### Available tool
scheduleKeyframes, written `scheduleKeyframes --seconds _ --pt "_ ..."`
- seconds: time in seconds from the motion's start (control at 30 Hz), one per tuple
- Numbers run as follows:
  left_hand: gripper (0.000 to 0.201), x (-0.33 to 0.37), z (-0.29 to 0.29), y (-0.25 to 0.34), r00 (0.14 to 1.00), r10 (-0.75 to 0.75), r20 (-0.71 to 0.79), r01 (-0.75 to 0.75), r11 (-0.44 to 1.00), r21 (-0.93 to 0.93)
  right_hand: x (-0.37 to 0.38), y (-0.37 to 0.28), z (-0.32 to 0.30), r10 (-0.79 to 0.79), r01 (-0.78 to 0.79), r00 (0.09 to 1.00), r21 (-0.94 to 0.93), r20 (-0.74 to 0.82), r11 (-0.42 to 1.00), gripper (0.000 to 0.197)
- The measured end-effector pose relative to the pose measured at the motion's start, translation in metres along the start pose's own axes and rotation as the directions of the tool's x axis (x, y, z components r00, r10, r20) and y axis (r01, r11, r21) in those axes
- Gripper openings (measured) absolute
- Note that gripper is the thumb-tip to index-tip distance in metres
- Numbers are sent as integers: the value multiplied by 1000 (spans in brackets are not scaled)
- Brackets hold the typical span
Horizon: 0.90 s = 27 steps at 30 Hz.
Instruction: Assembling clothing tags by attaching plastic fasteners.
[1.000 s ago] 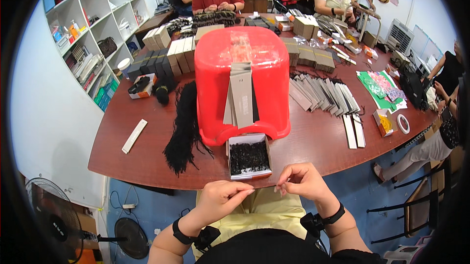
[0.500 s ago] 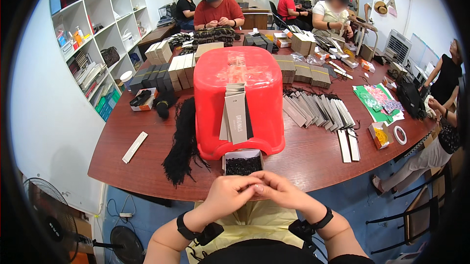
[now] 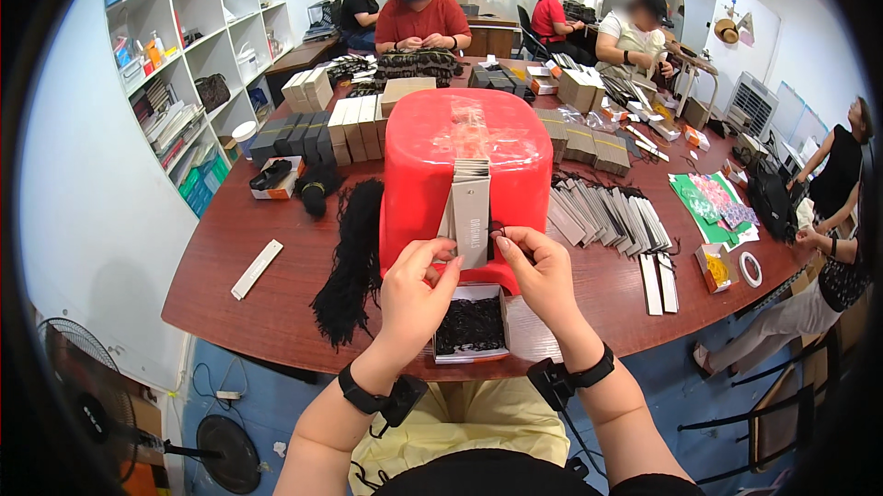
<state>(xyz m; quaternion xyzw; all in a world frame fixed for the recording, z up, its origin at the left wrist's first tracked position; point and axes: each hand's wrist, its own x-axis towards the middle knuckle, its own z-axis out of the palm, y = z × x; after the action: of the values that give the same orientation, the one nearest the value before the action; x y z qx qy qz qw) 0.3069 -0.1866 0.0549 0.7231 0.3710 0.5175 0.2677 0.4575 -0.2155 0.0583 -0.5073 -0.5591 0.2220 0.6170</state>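
A stack of long grey hang tags (image 3: 472, 211) leans on the front of an upturned red plastic stool (image 3: 467, 128). At the stack's lower left edge, my left hand (image 3: 412, 289) has its fingers bent and closed; what they hold, if anything, is hidden. My right hand (image 3: 541, 273) is on the other side, thumb and forefinger pinched on a thin black cord (image 3: 495, 231) beside the tags. Below and between my hands, a small open white box (image 3: 471, 356) holds a heap of short black cords (image 3: 471, 323).
A long bundle of black cords (image 3: 349, 266) lies left of the stool, near a single pale tag (image 3: 257, 270). Rows of grey tags (image 3: 612, 211) lie right, before a small box of yellow bits (image 3: 716, 268). Tag stacks (image 3: 354, 131) stand behind. Several people sit around.
My hands were together over the table's front edge, in front of the white box. They have parted and moved forward to either side of the tag stack, the right one pinching a cord.
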Motion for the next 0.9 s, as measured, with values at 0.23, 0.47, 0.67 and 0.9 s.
scheduleKeyframes --seconds 0.23,0.47,0.67,0.9 --pt "16 3 3 2 999 -6 38 6 1000 -7 0 -8 -5 131 -136 988 63 83 989 10" --pt "22 6 7 9 976 -150 156 194 924 -330 -2 -17 -15 342 -405 899 225 275 886 13" --pt "21 19 16 0 956 -196 218 290 740 -607 9 -25 -31 123 -146 982 157 147 977 13" --pt "21 22 5 0 948 -215 233 303 830 -467 29 -54 -8 -202 204 958 13 204 979 15"
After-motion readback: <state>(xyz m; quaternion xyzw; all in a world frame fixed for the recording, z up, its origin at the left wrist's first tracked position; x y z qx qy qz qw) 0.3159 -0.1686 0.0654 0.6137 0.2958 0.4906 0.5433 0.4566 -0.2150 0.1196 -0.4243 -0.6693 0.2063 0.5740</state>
